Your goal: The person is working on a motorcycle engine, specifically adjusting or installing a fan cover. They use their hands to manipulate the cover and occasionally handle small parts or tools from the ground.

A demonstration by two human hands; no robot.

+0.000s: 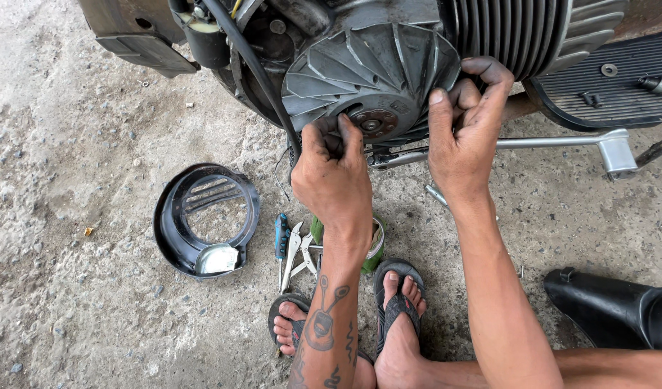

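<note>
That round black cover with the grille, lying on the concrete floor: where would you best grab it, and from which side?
Probably by the raised rim of the round black metal cover, coming down from above on its left edge. It lies flat with the open side up, so the rim stands free as a thin wall that fingers can pinch. The right edge sits nearer the blue-handled tool and silver pliers, so the left looks less crowded.

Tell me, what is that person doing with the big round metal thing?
A person crouches on the concrete floor beside a scooter engine. The left hand pinches at the hub in the middle of the grey finned flywheel, while the right hand grips its rim. A round black cover lies on the ground, and pliers and a screwdriver lie by the feet.
</note>
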